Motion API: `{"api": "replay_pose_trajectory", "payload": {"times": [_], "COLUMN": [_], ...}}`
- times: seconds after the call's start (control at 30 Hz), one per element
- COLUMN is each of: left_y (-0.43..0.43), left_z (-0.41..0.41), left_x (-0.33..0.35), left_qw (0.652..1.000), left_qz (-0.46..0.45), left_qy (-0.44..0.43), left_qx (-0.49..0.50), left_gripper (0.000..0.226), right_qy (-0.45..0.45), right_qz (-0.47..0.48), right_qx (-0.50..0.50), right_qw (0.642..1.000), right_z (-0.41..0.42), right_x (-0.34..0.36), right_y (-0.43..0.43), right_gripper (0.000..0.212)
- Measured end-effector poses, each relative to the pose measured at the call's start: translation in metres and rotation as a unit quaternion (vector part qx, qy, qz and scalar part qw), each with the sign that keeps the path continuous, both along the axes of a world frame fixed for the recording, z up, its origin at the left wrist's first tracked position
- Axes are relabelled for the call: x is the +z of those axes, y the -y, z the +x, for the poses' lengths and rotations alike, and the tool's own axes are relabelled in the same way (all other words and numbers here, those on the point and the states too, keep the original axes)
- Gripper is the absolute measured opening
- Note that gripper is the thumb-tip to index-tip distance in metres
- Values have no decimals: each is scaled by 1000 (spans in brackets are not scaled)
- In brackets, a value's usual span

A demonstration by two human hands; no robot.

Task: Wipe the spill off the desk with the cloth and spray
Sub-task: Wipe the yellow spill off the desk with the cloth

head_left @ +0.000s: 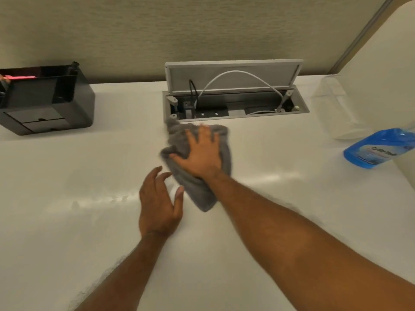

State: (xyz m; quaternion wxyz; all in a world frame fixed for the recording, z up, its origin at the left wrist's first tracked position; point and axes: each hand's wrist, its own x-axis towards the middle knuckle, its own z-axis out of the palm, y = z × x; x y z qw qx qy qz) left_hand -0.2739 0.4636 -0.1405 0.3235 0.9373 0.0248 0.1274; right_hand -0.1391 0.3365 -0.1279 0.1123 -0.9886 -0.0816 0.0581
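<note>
A crumpled grey cloth (197, 189) lies on the white desk (67, 221) just in front of the cable box. My right hand (199, 153) presses flat on the cloth with its fingers spread. My left hand (159, 203) hovers beside the cloth's near left edge, fingers apart, holding nothing. A wet, shiny streak (101, 199) runs across the desk to the left of my left hand. The blue spray bottle (379, 149) lies at the right edge of the view, partly cut off.
An open cable box (233, 97) with a raised lid, sockets and cables is sunk into the desk behind the cloth. A black desk organiser (45, 99) stands at the back left. A clear plastic container (336, 106) sits at the back right against a partition.
</note>
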Motion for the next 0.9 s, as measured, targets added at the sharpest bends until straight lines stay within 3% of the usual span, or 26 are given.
{"api": "replay_pose_trajectory", "payload": {"times": [0.13, 0.23, 0.43, 0.53, 0.63, 0.77, 0.9], "left_y": [-2, 1, -1, -1, -1, 0, 1], "left_z": [1, -1, 0, 1, 2, 4, 4], "left_x": [2, 5, 0, -4, -6, -6, -5], "left_qw": [1000, 1000, 999, 998, 995, 992, 991], "left_qz": [-7, -4, 38, 58, 90, 115, 121], "left_qy": [18, 5, -32, -32, -35, -59, -58], "left_qx": [-2, 2, 0, -11, -12, -2, -4], "left_gripper": [57, 60, 54, 48, 47, 54, 57], "right_qy": [14, 44, 72, 84, 69, 29, 3], "right_qz": [20, 52, 0, -22, -21, -8, -33], "right_qx": [149, 167, -16, -184, -292, -327, -274], "right_qw": [989, 984, 997, 979, 954, 944, 961], "right_z": [-29, -58, -79, -91, -98, -55, -8], "right_x": [-14, -20, -12, -16, -19, -17, -14], "right_y": [-8, 25, 122, 171, 190, 168, 121], "right_gripper": [85, 79, 77, 79, 84, 98, 106]}}
